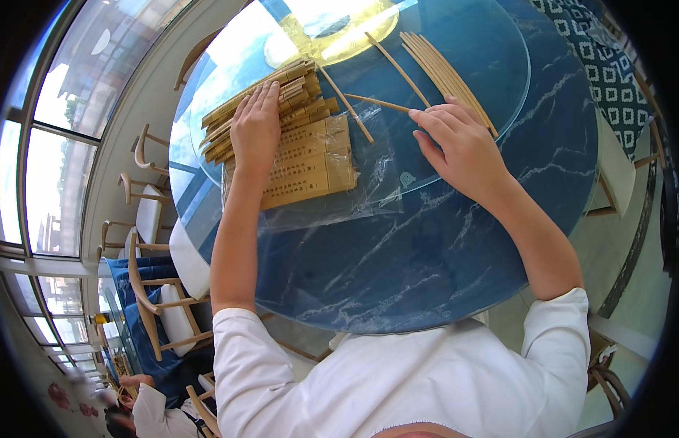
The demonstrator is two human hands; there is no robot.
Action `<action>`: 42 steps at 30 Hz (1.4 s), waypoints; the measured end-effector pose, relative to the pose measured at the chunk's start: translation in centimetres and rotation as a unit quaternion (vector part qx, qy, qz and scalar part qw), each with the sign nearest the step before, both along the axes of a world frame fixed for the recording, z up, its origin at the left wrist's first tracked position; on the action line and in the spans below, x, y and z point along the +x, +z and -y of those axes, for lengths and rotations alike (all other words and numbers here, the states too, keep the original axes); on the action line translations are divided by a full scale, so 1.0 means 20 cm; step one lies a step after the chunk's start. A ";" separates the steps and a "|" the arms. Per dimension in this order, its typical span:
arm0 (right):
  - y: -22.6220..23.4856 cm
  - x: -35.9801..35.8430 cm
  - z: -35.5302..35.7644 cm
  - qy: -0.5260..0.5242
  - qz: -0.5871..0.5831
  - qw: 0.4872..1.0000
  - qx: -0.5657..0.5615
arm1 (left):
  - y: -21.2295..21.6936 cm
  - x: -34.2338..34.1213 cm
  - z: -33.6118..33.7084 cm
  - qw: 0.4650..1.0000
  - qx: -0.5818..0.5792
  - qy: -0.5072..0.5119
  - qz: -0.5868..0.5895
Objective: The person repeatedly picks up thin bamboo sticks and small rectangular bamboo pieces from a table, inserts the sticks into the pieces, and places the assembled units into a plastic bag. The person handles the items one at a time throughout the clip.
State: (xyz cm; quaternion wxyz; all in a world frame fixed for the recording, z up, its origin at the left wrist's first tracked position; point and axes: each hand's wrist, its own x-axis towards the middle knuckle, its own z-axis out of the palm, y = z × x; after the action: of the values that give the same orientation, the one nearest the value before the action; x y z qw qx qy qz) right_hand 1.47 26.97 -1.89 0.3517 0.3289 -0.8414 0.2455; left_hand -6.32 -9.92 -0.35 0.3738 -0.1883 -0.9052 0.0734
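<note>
My left hand (pixel 255 130) lies flat, fingers together, on a stack of paper-wrapped chopstick packs (pixel 310 157) that rests on a clear plastic bag (pixel 369 182). My right hand (pixel 460 146) rests on the glass turntable (pixel 493 66), its fingertips touching one bare wooden chopstick (pixel 376 102). A row of several bare chopsticks (pixel 445 73) lies side by side just beyond the right hand. Two more loose chopsticks (pixel 343 98) lie crossed between the hands. Both hands are on a round blue marbled table (pixel 442 248).
A yellow-lit object (pixel 332 29) stands at the turntable's centre. Wooden chairs with white cushions (pixel 153 212) stand to the left by tall windows (pixel 55 146). Another person in white (pixel 146 409) sits at the lower left. A patterned carpet (pixel 610 66) lies at the right.
</note>
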 end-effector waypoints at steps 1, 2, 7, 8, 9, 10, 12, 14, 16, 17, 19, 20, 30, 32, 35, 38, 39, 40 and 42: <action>-0.01 0.00 0.00 0.006 0.004 1.000 0.000 | -0.01 0.01 0.00 1.000 0.008 0.008 0.013; -0.01 0.00 0.00 0.008 0.003 1.000 0.004 | -0.02 0.02 -0.01 0.999 0.016 0.016 0.027; -0.02 0.00 0.01 0.021 0.004 1.000 0.014 | -0.02 0.07 -0.02 0.998 0.042 0.013 0.050; -0.01 0.01 0.02 0.028 -0.001 0.999 0.019 | -0.03 0.08 -0.02 0.998 0.038 0.011 0.044; -0.01 0.02 0.04 0.036 -0.007 0.999 0.024 | -0.03 0.09 -0.01 0.999 0.034 0.010 0.039; 0.00 0.02 0.05 0.042 -0.014 0.999 0.031 | -0.03 0.11 -0.03 0.999 0.040 0.004 0.028; 0.00 0.03 0.09 0.077 -0.020 0.996 0.038 | -0.03 0.17 -0.10 0.999 0.053 -0.007 0.006; 0.00 0.02 0.14 0.103 -0.020 0.993 0.053 | -0.02 0.27 -0.18 0.992 0.095 -0.070 0.042; 0.01 -0.03 0.22 0.121 -0.015 0.990 0.073 | -0.01 0.36 -0.23 0.978 0.140 -0.112 0.104; 0.00 -0.07 0.25 0.130 -0.016 0.987 0.090 | -0.03 0.37 -0.23 0.968 0.185 -0.126 0.115; -0.01 -0.15 0.32 0.143 0.012 0.985 0.095 | -0.04 0.39 -0.20 0.954 0.240 -0.115 0.137; -0.01 -0.16 0.34 0.148 0.026 0.984 0.098 | -0.05 0.40 -0.20 0.946 0.268 -0.111 0.146; 0.06 -0.21 0.48 0.129 0.101 0.978 0.127 | -0.06 0.44 -0.19 0.873 0.410 -0.093 0.245; 0.10 -0.22 0.48 0.137 0.106 0.973 0.152 | -0.06 0.44 -0.18 0.872 0.413 -0.099 0.243; 0.11 -0.22 0.50 0.155 0.086 0.973 0.147 | -0.06 0.44 -0.18 0.868 0.419 -0.100 0.247; 0.12 -0.23 0.51 0.163 0.097 0.971 0.147 | -0.07 0.43 -0.16 0.876 0.404 -0.098 0.245; 0.11 -0.23 0.51 0.164 0.105 0.970 0.147 | -0.07 0.43 -0.16 0.872 0.414 -0.101 0.242; 0.11 -0.24 0.51 0.166 0.107 0.970 0.144 | -0.07 0.43 -0.17 0.867 0.424 -0.105 0.239; 0.11 -0.25 0.51 0.171 0.109 0.969 0.139 | -0.07 0.43 -0.17 0.861 0.431 -0.100 0.249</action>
State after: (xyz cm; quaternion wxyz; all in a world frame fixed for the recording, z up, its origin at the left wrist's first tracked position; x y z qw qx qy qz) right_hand -3.44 16.76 0.24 0.1614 0.4847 -0.8320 0.2165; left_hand 2.25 -6.59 -1.67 0.1856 -0.1096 -0.8855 -0.4115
